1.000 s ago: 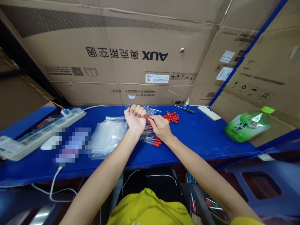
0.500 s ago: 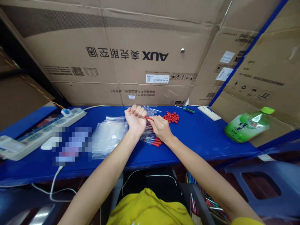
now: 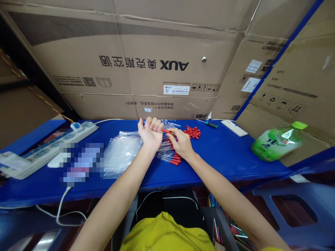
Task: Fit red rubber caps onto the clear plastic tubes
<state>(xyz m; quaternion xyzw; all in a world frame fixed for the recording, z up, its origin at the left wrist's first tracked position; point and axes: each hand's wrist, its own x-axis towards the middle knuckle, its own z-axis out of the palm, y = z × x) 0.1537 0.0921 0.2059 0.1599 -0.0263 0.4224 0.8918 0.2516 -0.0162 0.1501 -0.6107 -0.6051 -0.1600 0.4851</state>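
My left hand (image 3: pixel 151 134) is turned palm up over the blue table, its fingers loosely curled and its thumb apart; nothing shows in the palm. My right hand (image 3: pixel 181 141) pinches a red rubber bulb (image 3: pixel 165 131) between thumb and fingers, its tip at the little-finger side of my left hand. Whether a glass tube is attached to it is hidden. Under and between the hands lie several clear droppers (image 3: pixel 167 156) with red bulbs. A pile of loose red bulbs (image 3: pixel 192 132) sits beyond my right hand, and clear tubes (image 3: pixel 171 123) lie behind the hands.
Clear plastic bags (image 3: pixel 121 151) are stacked left of my hands. Further left are a blurred-out phone (image 3: pixel 82 162) and a white power strip (image 3: pixel 52 146). A green screwdriver (image 3: pixel 210 124), a white phone-like object (image 3: pixel 233 128) and a green bottle (image 3: pixel 277 141) lie right. Cardboard (image 3: pixel 146 42) walls the back.
My left hand's fingers have loosened from a fist and its thumb has moved outward. My right hand still pinches the red bulb. The view has shifted slightly.
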